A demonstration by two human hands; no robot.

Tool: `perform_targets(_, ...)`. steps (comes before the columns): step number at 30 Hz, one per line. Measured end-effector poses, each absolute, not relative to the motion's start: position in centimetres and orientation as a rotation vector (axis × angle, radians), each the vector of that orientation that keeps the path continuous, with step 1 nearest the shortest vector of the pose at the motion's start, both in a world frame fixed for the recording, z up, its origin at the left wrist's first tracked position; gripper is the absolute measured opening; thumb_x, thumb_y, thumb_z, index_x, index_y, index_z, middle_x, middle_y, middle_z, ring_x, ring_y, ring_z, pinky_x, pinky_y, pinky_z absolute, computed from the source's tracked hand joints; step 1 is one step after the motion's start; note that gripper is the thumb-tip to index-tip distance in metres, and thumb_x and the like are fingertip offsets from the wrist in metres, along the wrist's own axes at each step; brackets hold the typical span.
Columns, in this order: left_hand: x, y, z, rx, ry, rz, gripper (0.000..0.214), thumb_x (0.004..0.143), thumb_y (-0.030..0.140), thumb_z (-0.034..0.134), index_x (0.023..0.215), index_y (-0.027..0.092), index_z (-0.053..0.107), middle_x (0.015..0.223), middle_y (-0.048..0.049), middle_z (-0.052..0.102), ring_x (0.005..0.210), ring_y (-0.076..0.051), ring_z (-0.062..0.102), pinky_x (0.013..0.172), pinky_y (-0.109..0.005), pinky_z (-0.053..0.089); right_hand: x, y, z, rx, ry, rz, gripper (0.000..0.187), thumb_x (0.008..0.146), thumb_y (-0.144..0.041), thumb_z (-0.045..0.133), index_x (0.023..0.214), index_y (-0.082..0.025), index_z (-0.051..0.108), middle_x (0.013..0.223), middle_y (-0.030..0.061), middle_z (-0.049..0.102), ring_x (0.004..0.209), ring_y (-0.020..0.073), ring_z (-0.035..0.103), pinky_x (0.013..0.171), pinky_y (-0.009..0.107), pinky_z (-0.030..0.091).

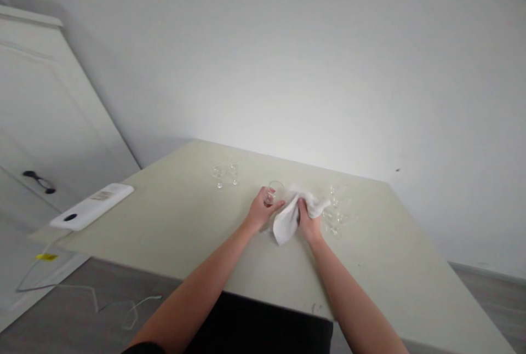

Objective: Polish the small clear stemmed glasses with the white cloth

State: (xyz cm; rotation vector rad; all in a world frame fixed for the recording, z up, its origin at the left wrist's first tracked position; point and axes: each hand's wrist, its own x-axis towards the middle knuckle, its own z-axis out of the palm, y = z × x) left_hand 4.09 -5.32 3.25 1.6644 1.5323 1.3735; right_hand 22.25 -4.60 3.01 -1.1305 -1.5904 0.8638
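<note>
In the head view my left hand [261, 209] is closed around a small clear drinking glass [276, 186], whose rim shows above the fingers. My right hand [309, 221] grips a white cloth [286, 223] just to the right of that glass; the cloth is bunched at the top and one corner hangs toward the table. Two stemmed glasses [219, 175] stand upright to the left of my left hand. Several more clear glasses [335, 216] are grouped beside my right hand, some apparently lying on their sides; their outlines are faint.
A pale green table [197, 222] spreads under my arms, its back edge near a white wall [296, 69]. On its left corner lies a white power strip [96, 204] with a cable [57, 286] trailing down to the floor. A white cabinet [49, 113] stands at the left.
</note>
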Motion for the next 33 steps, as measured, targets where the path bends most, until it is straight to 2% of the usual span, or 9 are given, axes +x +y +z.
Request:
perform_targets(4, 4.6, -4.9, 2.6, 1.575, 1.18, 1.377, 0.058, 0.076, 0.053, 0.071, 0.119, 0.018, 0.054, 0.095, -0.0036, 0.064, 0.086, -0.018, 0.062, 0.079, -0.031, 0.05, 21.0, -5.0, 2.3, -1.062, -2.017, 0.537, 0.036, 0.086, -0.04, 0.06, 0.116, -0.021, 0.065, 0.121, 0.0109, 0.068, 0.119, 0.0277, 0.057, 0.106, 0.042, 0.042)
perform_targets(8, 5.0, -5.5, 2.6, 1.743, 1.009, 1.322, 0.065, 0.075, 0.056, 0.072, 0.124, 0.017, 0.057, 0.121, -0.0127, 0.061, 0.11, -0.025, 0.057, 0.095, -0.037, 0.047, 20.3, -4.7, 1.9, -0.967, -2.215, 0.408, 0.043, 0.077, -0.024, 0.062, 0.119, -0.014, 0.064, 0.118, 0.0162, 0.068, 0.11, 0.0273, 0.062, 0.098, 0.038, 0.048)
perform_targets(10, 4.9, -5.8, 3.1, 1.802, 1.042, 1.323, 0.065, 0.072, 0.058, 0.074, 0.121, 0.017, 0.06, 0.121, -0.0122, 0.061, 0.109, -0.025, 0.057, 0.094, -0.037, 0.046, 20.7, -4.4, 2.1, -0.969, -2.209, 0.347, 0.035, 0.076, -0.022, 0.06, 0.11, -0.013, 0.067, 0.11, 0.0157, 0.07, 0.103, 0.0269, 0.064, 0.095, 0.039, 0.048)
perform_targets(13, 4.4, -5.7, 3.7, 1.668, 1.11, 1.43, 0.064, 0.069, 0.059, 0.076, 0.115, 0.017, 0.061, 0.105, -0.0079, 0.063, 0.095, -0.02, 0.059, 0.083, -0.033, 0.048, 21.4, -4.3, 2.7, -1.061, -2.221, 0.297, 0.013, 0.073, -0.019, 0.061, 0.083, -0.015, 0.068, 0.088, 0.0118, 0.072, 0.089, 0.0258, 0.065, 0.094, 0.042, 0.046)
perform_targets(16, 3.8, -5.3, 4.0, 1.366, 1.006, 1.522, 0.068, 0.07, 0.056, 0.076, 0.12, 0.017, 0.054, 0.096, -0.0057, 0.066, 0.084, -0.017, 0.062, 0.074, -0.029, 0.047, 21.6, -4.8, 3.1, -1.098, -2.128, 0.582, 0.008, 0.075, -0.024, 0.062, 0.07, -0.017, 0.062, 0.072, 0.0067, 0.068, 0.073, 0.0203, 0.062, 0.081, 0.036, 0.05)
perform_targets(20, 3.3, -5.2, 4.0, 1.229, 0.849, 1.444, 0.061, 0.077, 0.06, 0.067, 0.117, 0.016, 0.052, 0.11, -0.0134, 0.069, 0.092, -0.021, 0.067, 0.076, -0.031, 0.048, 21.1, -5.6, 3.3, -0.996, -1.869, 1.099, 0.026, 0.077, -0.042, 0.065, 0.088, -0.018, 0.063, 0.083, 0.0049, 0.069, 0.073, 0.0181, 0.06, 0.068, 0.029, 0.051)
perform_targets(25, 3.4, -5.3, 4.1, 1.273, 0.94, 1.437, 0.062, 0.062, 0.052, 0.084, 0.106, 0.017, 0.057, 0.103, -0.0068, 0.068, 0.089, -0.017, 0.064, 0.075, -0.027, 0.047, 21.0, -5.5, 3.2, -0.978, -1.946, 0.97, 0.019, 0.076, -0.037, 0.065, 0.074, -0.018, 0.063, 0.077, 0.0045, 0.067, 0.074, 0.0187, 0.059, 0.076, 0.033, 0.049)
perform_targets(30, 3.3, -5.8, 4.4, 1.099, 0.606, 1.329, 0.056, 0.073, 0.043, 0.078, 0.119, 0.018, 0.058, 0.114, -0.0115, 0.068, 0.101, -0.022, 0.065, 0.083, -0.033, 0.048, 21.0, -5.6, 2.9, -0.934, -1.739, 1.398, 0.035, 0.07, -0.046, 0.076, 0.088, -0.018, 0.065, 0.083, 0.0035, 0.068, 0.075, 0.0175, 0.06, 0.072, 0.03, 0.051)
perform_targets(33, 3.2, -5.9, 4.5, 1.095, 0.647, 1.395, 0.049, 0.072, 0.039, 0.08, 0.113, 0.018, 0.064, 0.113, -0.0088, 0.068, 0.099, -0.02, 0.064, 0.083, -0.031, 0.048, 20.8, -5.9, 2.9, -0.984, -1.666, 1.418, 0.041, 0.066, -0.05, 0.08, 0.086, -0.018, 0.065, 0.082, 0.0029, 0.067, 0.075, 0.0169, 0.059, 0.071, 0.03, 0.05)
